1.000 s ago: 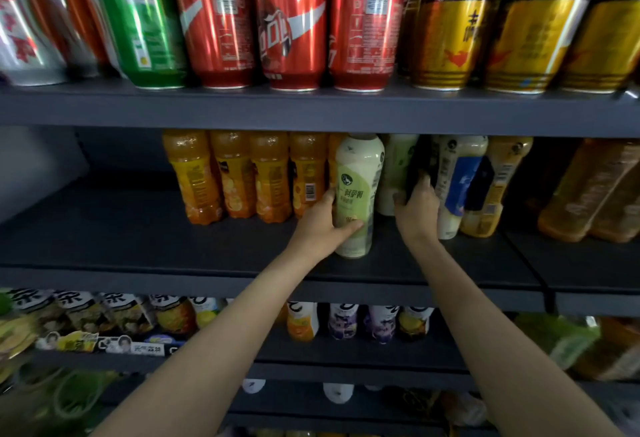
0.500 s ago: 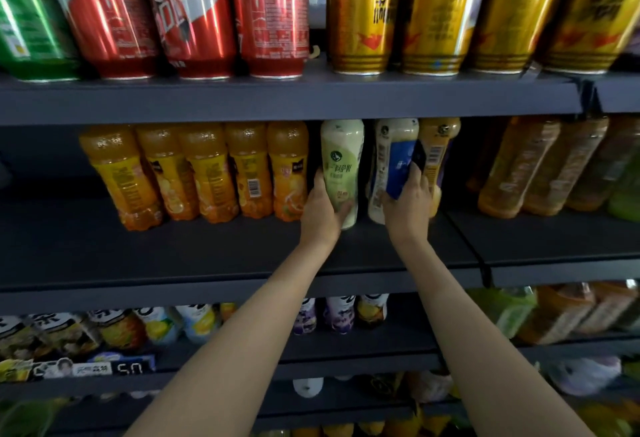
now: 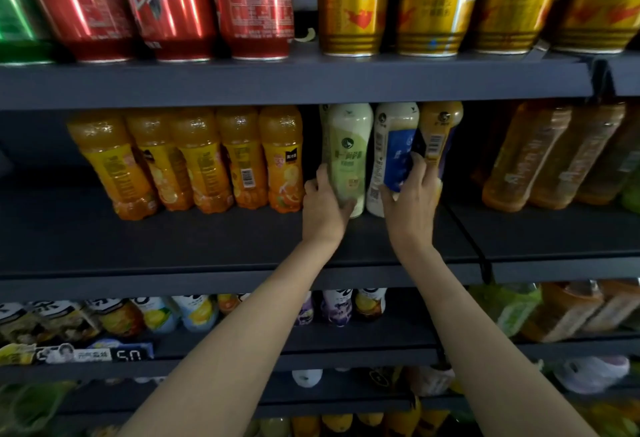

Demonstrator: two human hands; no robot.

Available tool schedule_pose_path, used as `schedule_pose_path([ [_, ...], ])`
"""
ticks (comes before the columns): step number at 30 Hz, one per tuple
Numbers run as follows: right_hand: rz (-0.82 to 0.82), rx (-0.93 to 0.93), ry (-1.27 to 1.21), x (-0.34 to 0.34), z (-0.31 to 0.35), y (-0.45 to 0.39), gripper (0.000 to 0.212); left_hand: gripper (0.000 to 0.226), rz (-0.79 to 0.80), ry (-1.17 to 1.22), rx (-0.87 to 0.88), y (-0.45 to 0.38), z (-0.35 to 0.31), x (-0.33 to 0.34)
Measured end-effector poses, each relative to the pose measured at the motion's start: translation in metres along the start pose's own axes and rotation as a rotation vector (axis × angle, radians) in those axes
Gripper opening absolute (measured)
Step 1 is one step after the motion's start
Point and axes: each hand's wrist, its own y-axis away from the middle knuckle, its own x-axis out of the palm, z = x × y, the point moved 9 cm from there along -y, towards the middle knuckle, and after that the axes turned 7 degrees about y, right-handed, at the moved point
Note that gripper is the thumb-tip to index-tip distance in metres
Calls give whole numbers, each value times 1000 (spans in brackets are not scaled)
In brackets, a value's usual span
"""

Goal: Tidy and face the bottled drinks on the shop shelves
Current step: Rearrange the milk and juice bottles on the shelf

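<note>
Honestly, the left hand (image 3: 323, 203) grips the green-label bottle (image 3: 346, 159) and the right hand (image 3: 412, 194) the blue-label bottle (image 3: 393, 159), mid-shelf; any careless twist could topple the orange-capped neighbour (image 3: 440, 132) touching it.

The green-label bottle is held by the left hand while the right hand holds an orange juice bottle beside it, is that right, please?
Not quite. The left hand does hold the green-label bottle, but the right hand has its grip on the blue-label bottle, not an orange juice bottle. The head view shows the orange juice bottles standing untouched, left of both hands.
</note>
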Motion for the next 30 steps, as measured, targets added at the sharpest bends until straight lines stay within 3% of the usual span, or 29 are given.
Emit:
schedule_pose_path([
  [2, -166, -116, -73, -17, 19, 10, 51, 68, -61, -1, 65, 10, 3, -19],
  [4, -187, -239, -166, -17, 46, 18, 43, 54, -150, -3, 122, 21, 9, -45],
  [8, 85, -304, -274, 31, 100, 24, 51, 50, -267, -23, 119, 27, 30, -97],
  [12, 434, -76, -281, 101, 113, 19, 80, 49, -284, -60, 84, 29, 45, -132],
  [16, 456, 107, -268, 121, 110, 14, 69, 50, -263, -82, 77, 32, 56, -150],
  [19, 397, 135, -227, 109, 107, 21, 62, 55, -163, -59, 94, 32, 61, -153],
  [22, 416, 133, -264, 89, 112, 33, 57, 66, 57, 24, 103, 32, 59, -148],
  [25, 515, 150, -496, 68, 132, 54, 58, 72, 274, 183, 91, 38, 48, -147],
  [27, 602, 205, -728, 56, 150, 73, 60, 67, 413, 322, -13, 49, 48, -150],
  [30, 689, 302, -859, 44, 170, 97, 56, 55, 489, 456, -117, 63, 54, -163],
])
